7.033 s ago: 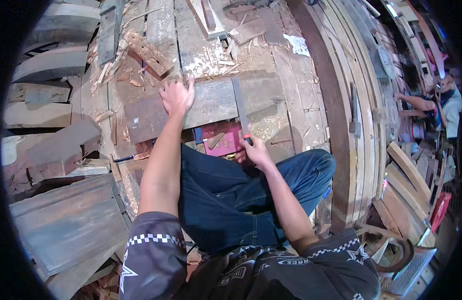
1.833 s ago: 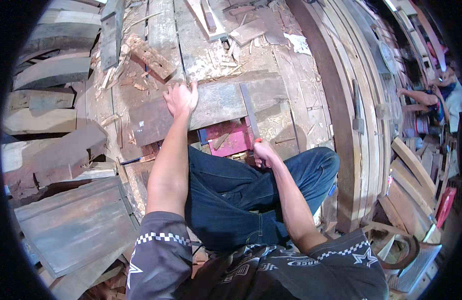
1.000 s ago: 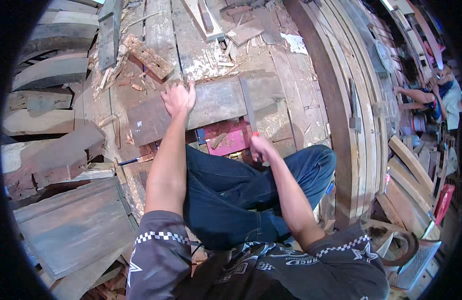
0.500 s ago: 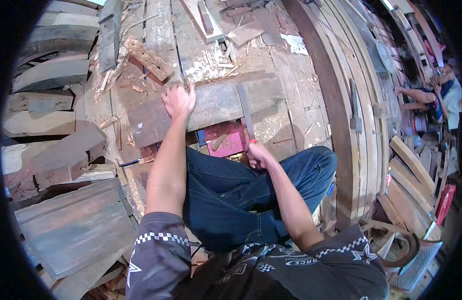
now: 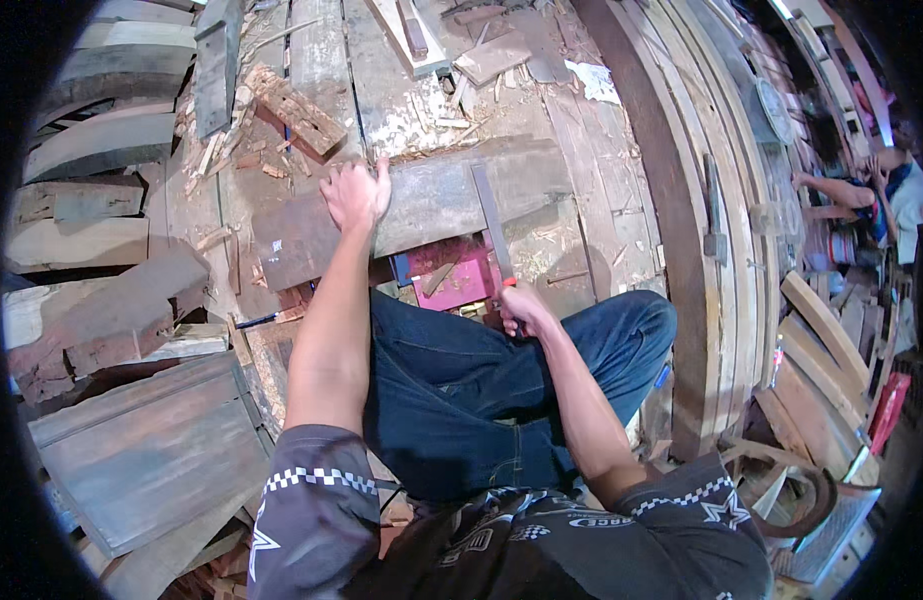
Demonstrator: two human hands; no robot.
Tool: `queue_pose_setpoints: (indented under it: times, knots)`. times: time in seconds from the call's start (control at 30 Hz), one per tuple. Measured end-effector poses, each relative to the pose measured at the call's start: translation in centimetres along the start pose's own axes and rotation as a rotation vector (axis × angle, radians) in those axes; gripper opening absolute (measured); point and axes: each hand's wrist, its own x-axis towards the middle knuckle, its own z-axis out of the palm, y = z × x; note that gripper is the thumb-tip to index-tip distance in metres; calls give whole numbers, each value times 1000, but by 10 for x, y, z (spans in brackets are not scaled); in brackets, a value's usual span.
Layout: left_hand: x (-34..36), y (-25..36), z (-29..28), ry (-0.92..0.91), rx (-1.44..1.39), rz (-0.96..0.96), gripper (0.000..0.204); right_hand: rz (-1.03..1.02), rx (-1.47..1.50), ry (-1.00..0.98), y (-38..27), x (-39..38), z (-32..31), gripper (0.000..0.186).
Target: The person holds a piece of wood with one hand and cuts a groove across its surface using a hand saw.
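Observation:
My left hand rests on a grey-brown wooden board by its far edge, thumb stretched out to the side. The board lies crosswise just beyond my folded legs. My right hand, nearer to me, is closed on the reddish handle of a handsaw. Its long, narrow blade points away from me across the right part of the board; its teeth are too small to make out. Under the board's near edge sits a pink box with a wood scrap inside it.
A notched wood block lies beyond my left hand among chips. Stacked timber stands at left, above a dark panel. A long thick beam runs along the right, bearing a chisel-like tool. Another person sits far right.
The saw and my right hand have shifted very slightly, with the blade still across the board. My left hand keeps its place on the board.

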Motion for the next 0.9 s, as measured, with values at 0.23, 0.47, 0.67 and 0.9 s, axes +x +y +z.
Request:
queue_pose_setpoints:
  times: [0.23, 0.47, 0.67, 0.9]
  knots:
    - [-1, 7, -4, -21, 9, 6, 62, -276, -8, -112, 2, -22, -24, 12]
    - [-2, 8, -7, -38, 26, 0, 63, -580, -659, 425, 19, -1, 0, 35]
    - [0, 2, 1, 5, 50, 2, 62, -550, -724, 562, 16, 23, 26, 33]
    - [0, 14, -5, -43, 30, 17, 65, -842, -1042, 703, 15, 60, 9, 31]
